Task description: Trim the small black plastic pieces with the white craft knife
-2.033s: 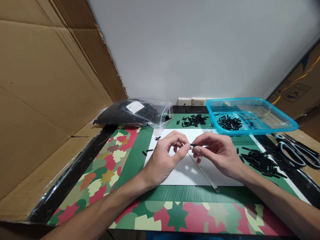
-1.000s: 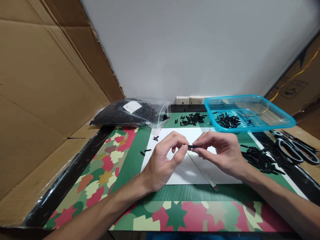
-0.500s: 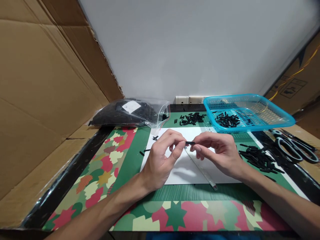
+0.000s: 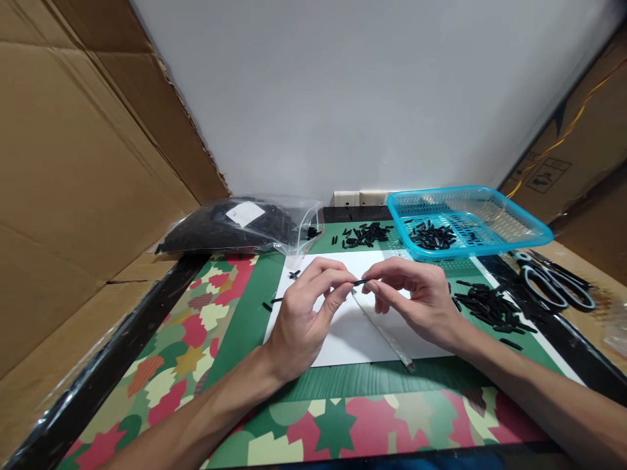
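At the centre of the frame, the left hand point(image 4: 301, 320) and right hand point(image 4: 416, 297) pinch a short, thin black stick point(image 4: 361, 282) level between their fingertips, above the white sheet point(image 4: 353, 329).

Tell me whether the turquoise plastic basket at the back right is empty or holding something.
Holding something: a small heap of short black pieces lies on the floor of the turquoise plastic basket, leaving much of its perforated floor bare.

A turquoise basket point(image 4: 519, 230) (black pieces point(image 4: 431, 236) inside) sits above a red-green camouflage-patterned mat point(image 4: 196, 326).
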{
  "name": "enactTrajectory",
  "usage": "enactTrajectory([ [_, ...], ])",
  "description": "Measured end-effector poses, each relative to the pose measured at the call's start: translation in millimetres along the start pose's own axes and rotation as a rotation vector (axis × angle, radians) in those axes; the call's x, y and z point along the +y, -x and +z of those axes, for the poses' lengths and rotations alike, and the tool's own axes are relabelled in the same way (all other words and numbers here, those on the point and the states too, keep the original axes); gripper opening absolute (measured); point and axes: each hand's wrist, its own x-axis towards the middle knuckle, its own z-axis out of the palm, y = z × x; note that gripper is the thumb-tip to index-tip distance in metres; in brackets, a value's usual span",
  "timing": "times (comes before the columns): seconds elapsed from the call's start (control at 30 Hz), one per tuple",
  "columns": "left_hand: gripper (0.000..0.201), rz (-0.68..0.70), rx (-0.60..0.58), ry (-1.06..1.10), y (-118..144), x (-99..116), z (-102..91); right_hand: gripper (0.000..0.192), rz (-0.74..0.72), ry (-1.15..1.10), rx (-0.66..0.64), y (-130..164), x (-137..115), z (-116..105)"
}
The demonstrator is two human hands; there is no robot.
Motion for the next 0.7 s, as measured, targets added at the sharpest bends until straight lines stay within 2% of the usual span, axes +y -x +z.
enactTrajectory([
  [0.1, 0.011, -0.035, -0.016, 0.020, -0.1, 1.1, -0.1, 0.007, -0.006, 0.006, 0.024, 0.9, 0.1, 0.2],
  [0.2, 0.018, -0.111, -0.062, 0.065, -0.7, 4.2, -0.9, 0.005, 0.014, -0.022, 0.012, 1.0, 0.5, 1.0],
  [0.33, 0.029, -0.231, -0.120, 0.134, -1.6, 7.3, -1.9, 0.010, 0.107, -0.126, -0.037, 0.8, 1.8, 3.2],
  [0.47, 0.033, -0.329, -0.141, 0.231, -0.6, 5.5, -1.5, 0.013, 0.196, -0.252, -0.027, 0.1, 3.4, 5.0],
  [0.7, 0.033, -0.394, -0.143, 0.305, 1.1, 5.1, -0.7, 0.015, 0.230, -0.355, -0.032, -0.5, 5.3, 5.7],
])
